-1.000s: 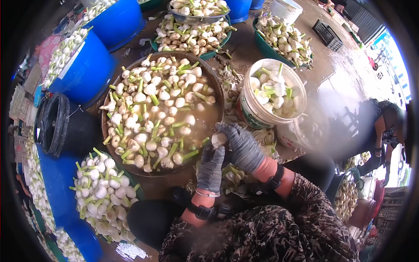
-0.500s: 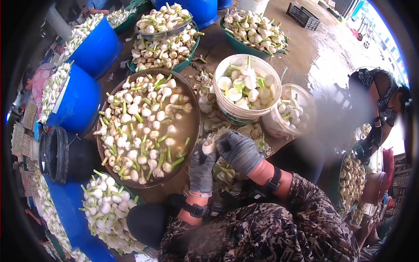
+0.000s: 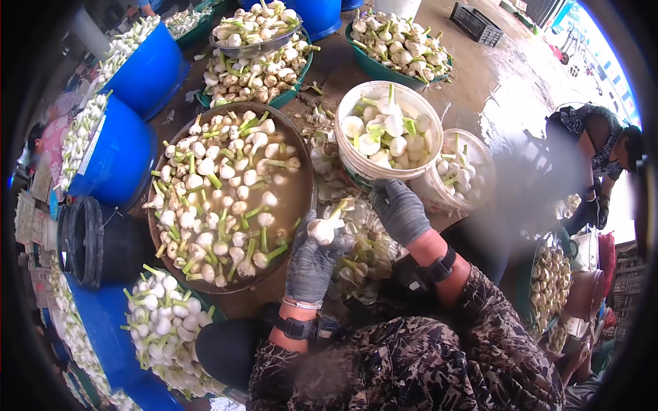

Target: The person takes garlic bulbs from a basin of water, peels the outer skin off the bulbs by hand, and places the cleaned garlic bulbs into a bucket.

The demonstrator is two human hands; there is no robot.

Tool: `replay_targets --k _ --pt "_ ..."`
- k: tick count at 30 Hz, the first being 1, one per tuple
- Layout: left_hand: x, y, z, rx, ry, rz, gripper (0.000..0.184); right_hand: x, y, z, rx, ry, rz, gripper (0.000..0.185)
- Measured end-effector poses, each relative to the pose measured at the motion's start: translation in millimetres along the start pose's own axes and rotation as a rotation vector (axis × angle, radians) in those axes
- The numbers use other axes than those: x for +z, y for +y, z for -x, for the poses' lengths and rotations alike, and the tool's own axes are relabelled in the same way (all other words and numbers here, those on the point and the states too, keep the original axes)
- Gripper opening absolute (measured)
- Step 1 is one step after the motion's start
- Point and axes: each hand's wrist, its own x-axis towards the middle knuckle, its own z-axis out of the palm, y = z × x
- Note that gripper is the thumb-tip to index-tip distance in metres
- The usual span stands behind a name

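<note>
Just right of the basin point(image 3: 312, 181), your half-curled left hand point(image 3: 310, 262) cradles one garlic bulb point(image 3: 321, 231) — likely mid-peel, so the next move calls for steady support. Farther right, your right hand point(image 3: 401, 214) curls apart from it — whether holding anything, I can't tell.

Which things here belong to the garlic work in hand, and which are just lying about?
In the work:
- left hand, holding a bulb
- right hand, apart from it
- round basin of bulbs in murky water
- probably the nearer white bucket

Apparently just about:
- black crate
- black bucket
</note>
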Motion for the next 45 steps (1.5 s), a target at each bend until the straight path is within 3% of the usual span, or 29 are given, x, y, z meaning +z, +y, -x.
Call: replay_targets --k 1,2,5,7,9,11,13,14,17,19,21,22,25,27,28,29,31,32,35,38,45 --pt "2 1 0 0.009 0.006 0.018 0.039 -9 -12 3 -0.162 0.097 -0.158 0.024" --pt "6 2 1 0.012 0.01 0.037 0.036 -19 -31 4 -0.297 0.06 -0.137 0.028" --pt "15 0 1 0.008 0.015 0.087 0.028 -43 -70 12 -0.405 -0.109 -0.138 0.026" --pt "10 -4 0 -0.011 0.081 0.031 0.029 -35 -73 17 -0.397 -0.112 -0.106 0.021" --pt "8 -5 2 0.056 0.053 -0.293 0.029 -17 -58 22 -0.233 -0.212 -0.183 0.017" --pt "12 -5 3 0.071 0.081 -0.307 0.031 -11 -43 19 -0.226 -0.146 -0.191 0.014" --pt "-1 -6 1 0.129 0.054 -0.304 0.034 -10 -16 7 -0.12 0.128 -0.117 0.01" --pt "-2 -5 -1 0.068 0.028 -0.152 0.036 -18 -12 2 -0.089 0.158 0.028 0.009" --pt "8 -3 2 0.032 -0.035 -0.121 0.037 -40 -41 0 -0.339 0.142 0.003 0.016" --pt "16 -3 3 -0.01 0.042 -0.118 0.038 -41 -60 12 -0.444 -0.055 0.069 0.021" --pt "13 -6 2 0.005 0.093 -0.281 0.039 -27 -61 20 -0.532 -0.086 0.098 0.018" --pt "9 -8 2 0.008 0.099 -0.291 0.048 -25 -60 21 -0.535 -0.087 0.096 0.018" --pt "-8 -14 2 -0.027 0.005 -0.243 0.047 -20 -53 20 -0.474 -0.121 0.158 0.014" --pt "-9 -15 3 -0.01 0.046 -0.201 0.046 -29 -33 7 -0.164 0.065 0.155 0.011" --pt "-6 -13 4 -0.007 0.04 -0.169 0.042 -34 -27 2 -0.136 0.067 0.141 0.013" --pt "-2 -10 4 -0.003 0.033 -0.137 0.039 -35 -27 3 -0.14 0.068 0.142 0.013" --pt "3 -9 4 -0.014 0.056 -0.1 0.036 -46 -52 9 -0.387 0.032 0.047 0.017" --pt "3 -7 4 -0.048 0.021 -0.137 0.038 -48 -63 14 -0.416 -0.092 0.121 0.021" --pt "10 -9 3 -0.049 0.021 -0.255 0.043 -25 -55 24 -0.488 -0.172 0.105 0.018" --pt "7 -8 6 -0.025 0.062 -0.373 0.049 -19 -53 26 -0.541 -0.06 0.084 0.016" --pt "1 -3 8 -0.125 -0.033 -0.47 0.061 -17 -53 31 -0.445 -0.096 0.103 0.013"
